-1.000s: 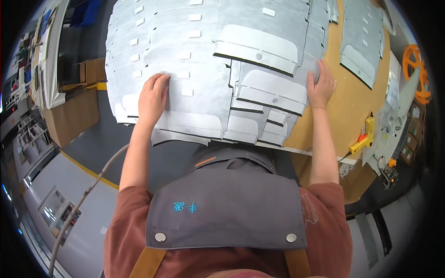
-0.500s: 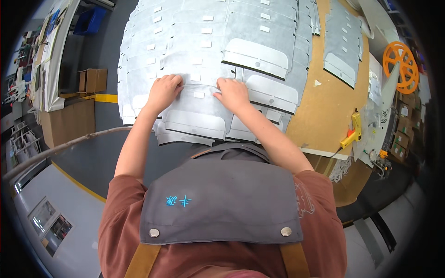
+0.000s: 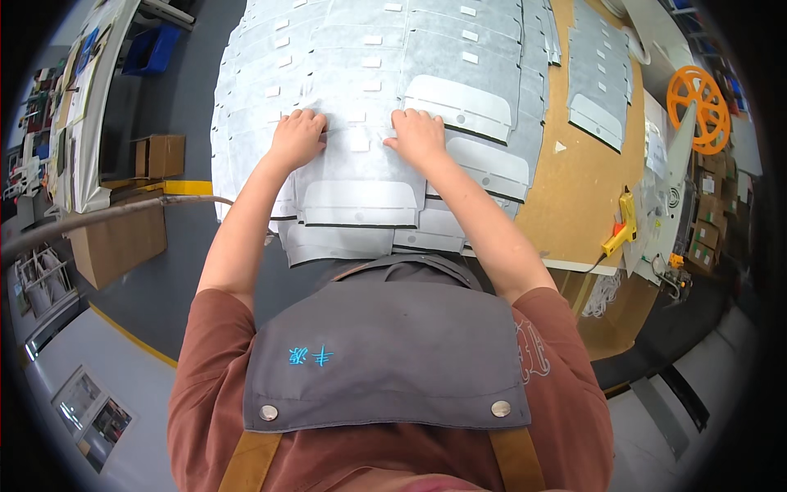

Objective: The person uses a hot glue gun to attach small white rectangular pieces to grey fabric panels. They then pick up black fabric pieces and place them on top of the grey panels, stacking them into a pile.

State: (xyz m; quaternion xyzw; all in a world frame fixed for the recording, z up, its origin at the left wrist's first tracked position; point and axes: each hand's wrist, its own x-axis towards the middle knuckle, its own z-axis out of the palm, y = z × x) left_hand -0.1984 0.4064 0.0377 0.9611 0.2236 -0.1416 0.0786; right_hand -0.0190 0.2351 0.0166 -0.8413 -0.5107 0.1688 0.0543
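A light grey fabric panel (image 3: 352, 168) lies on top of a broad spread of similar overlapping panels, with a pale flap (image 3: 361, 197) and a dark strip along its near edge. Small white tabs run up its middle. At the panel's left side, my left hand (image 3: 299, 139) has its fingers curled down onto the cloth; the fingertips are partly hidden. Opposite it, my right hand (image 3: 418, 139) bends its fingers over the right side, thumb toward the middle. Both hands appear to grip the cloth, and the stretch between them lies fairly flat.
A tan tabletop (image 3: 566, 193) extends to the right, carrying another grey panel (image 3: 598, 82) and a yellow glue gun (image 3: 623, 223). Beyond stands an orange reel (image 3: 697, 109). Cardboard boxes (image 3: 119, 244) sit on the floor at left, near a brown hose-like bar (image 3: 123, 211).
Both hands have shifted slightly away from me and a little apart. The raised fold between them has flattened, and the panel's near flap now lies straighter and slightly farther right.
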